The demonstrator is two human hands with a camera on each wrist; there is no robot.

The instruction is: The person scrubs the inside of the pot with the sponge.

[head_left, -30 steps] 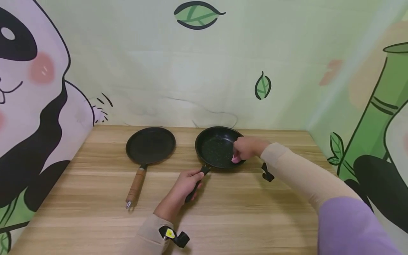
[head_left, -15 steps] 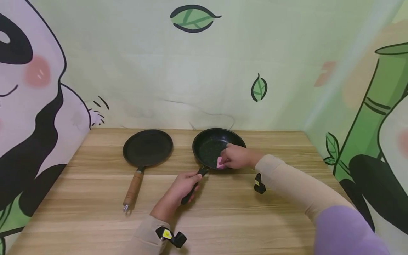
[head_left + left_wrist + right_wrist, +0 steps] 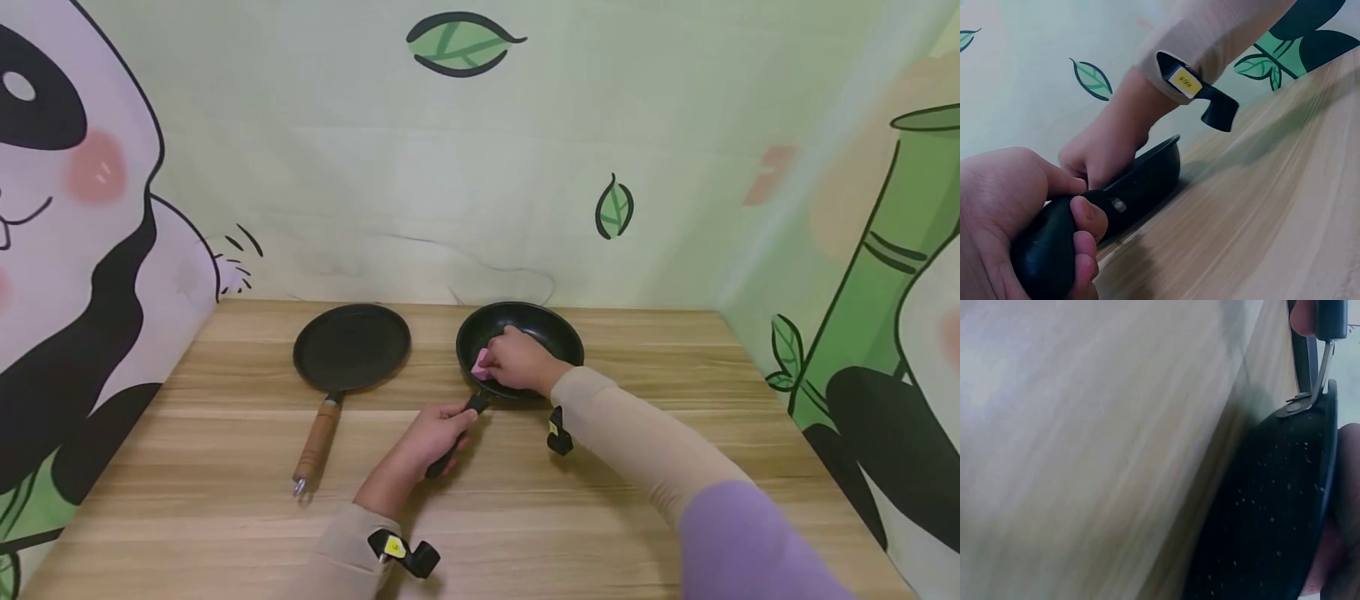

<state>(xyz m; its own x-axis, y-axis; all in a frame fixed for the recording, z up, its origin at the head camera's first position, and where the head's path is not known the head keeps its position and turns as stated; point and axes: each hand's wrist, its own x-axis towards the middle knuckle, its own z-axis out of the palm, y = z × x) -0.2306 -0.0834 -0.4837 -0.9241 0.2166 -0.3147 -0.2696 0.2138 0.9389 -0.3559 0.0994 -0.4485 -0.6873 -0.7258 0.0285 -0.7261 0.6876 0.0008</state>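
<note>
A black frying pan stands on the wooden table in the head view. My left hand grips its black handle, fingers curled round it, as the left wrist view also shows. Over the pan's inside, my right hand pinches a small pink sponge against the left part of the pan near the handle. Fingers cover most of the sponge. In the right wrist view the speckled outside of the pan fills the lower right, and its wall partly hides the right hand.
A flat black griddle pan with a wooden handle lies to the left on the wooden table. Behind the table rises a green printed backdrop with a panda and leaves.
My right hand has moved left across the pan with the pink sponge, from the right rim to the left side near the handle. The left hand keeps its grip on the handle.
</note>
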